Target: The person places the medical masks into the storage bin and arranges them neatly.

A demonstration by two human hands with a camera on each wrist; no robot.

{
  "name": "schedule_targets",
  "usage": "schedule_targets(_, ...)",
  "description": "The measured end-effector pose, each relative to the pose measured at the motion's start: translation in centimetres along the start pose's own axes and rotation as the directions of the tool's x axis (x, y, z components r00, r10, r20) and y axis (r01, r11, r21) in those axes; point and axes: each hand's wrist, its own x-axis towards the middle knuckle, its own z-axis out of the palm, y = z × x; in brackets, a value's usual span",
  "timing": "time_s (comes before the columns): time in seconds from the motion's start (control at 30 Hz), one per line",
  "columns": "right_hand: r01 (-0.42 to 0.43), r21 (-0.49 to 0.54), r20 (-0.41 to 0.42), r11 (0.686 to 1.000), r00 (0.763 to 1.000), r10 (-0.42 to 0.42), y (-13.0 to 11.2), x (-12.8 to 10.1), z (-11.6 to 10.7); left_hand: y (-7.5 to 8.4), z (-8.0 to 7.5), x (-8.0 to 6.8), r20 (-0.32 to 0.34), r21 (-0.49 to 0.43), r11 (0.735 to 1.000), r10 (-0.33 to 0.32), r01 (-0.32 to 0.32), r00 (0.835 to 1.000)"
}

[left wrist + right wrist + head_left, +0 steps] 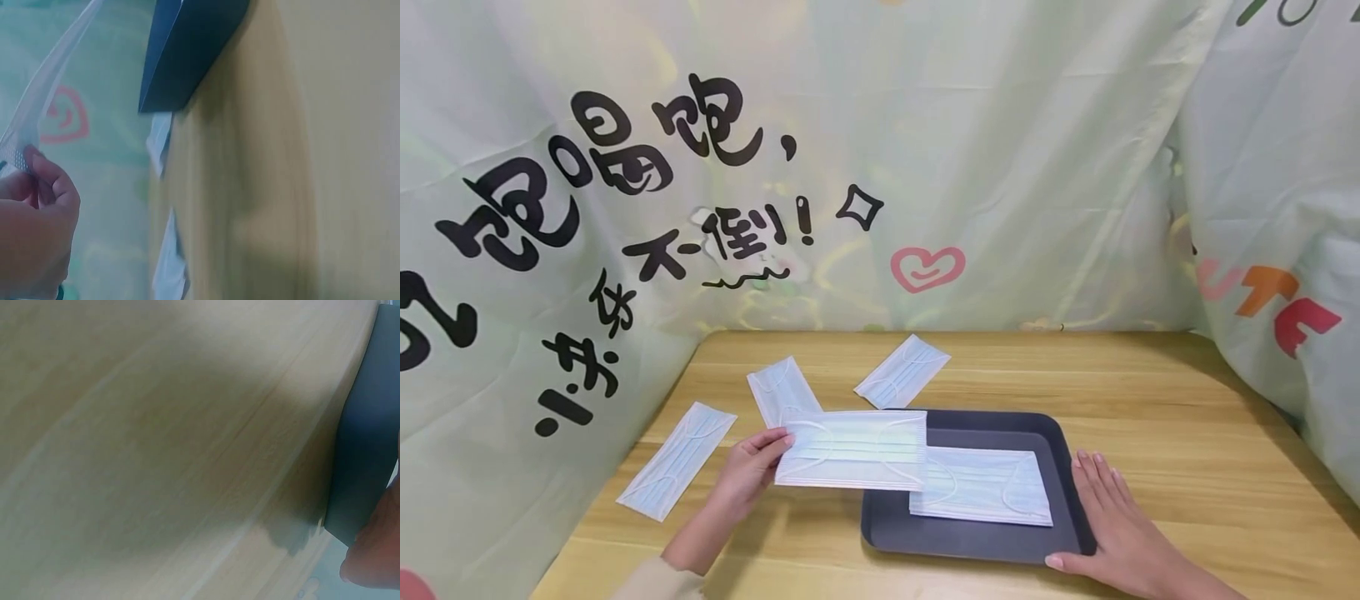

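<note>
Wooden counter [1150,433]: left hand [751,467] pinches a pale blue pleated face mask [853,450] mid-frame; right hand [1116,525] lies flat against the dark grey plastic tray [992,542].

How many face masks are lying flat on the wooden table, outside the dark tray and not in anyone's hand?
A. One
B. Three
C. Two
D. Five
B. Three masks lie on the table: one at far left, one beside it and one further back. A fourth lies in the tray, and the left hand holds a fifth.
</note>
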Motion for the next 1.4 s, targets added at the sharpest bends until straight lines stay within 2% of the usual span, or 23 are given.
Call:
schedule_targets(0.13, -0.019, 0.011, 0.019, 1.0, 1.0, 0.018, 0.0, 0.0, 0.0, -0.9, 2.0, 0.0, 0.001, -0.026, 1.0, -0.002, 0.002, 1.0)
schedule_targets(0.27, 0.001, 0.008, -0.01, 1.0, 1.0, -0.001, -0.1, 0.0, 0.0, -2.0, 3.7, 0.1, 0.012, -0.028, 0.999, -0.02, 0.021, 1.0)
schedule_targets(0.63, -0.002, 0.004, -0.007, 1.0, 1.0, 0.002, 0.0, -0.1, 0.0, -3.9, 8.4, 0.4, 0.128, -0.074, 0.997, -0.029, 0.039, 0.991)
schedule_targets(0.83, -0.048, 0.02, 0.057, 0.999, 0.997, 0.046, -0.1, 0.1, -0.3, -4.6, 10.6, 0.6, 0.136, -0.059, 0.997, -0.039, 0.047, 0.99)
schedule_targets(1.1, -0.065, 0.025, 0.094, 0.998, 0.994, 0.063, -0.1, 0.2, -0.4, -5.5, 12.9, 1.1, 0.145, -0.028, 0.998, -0.045, 0.05, 0.988)
schedule_targets(1.4, -0.108, 0.044, 0.156, 0.993, 0.983, 0.1, -0.2, 0.3, -0.5, -6.4, 14.3, 0.9, 0.105, 0.056, 0.997, -0.056, 0.05, 0.993)
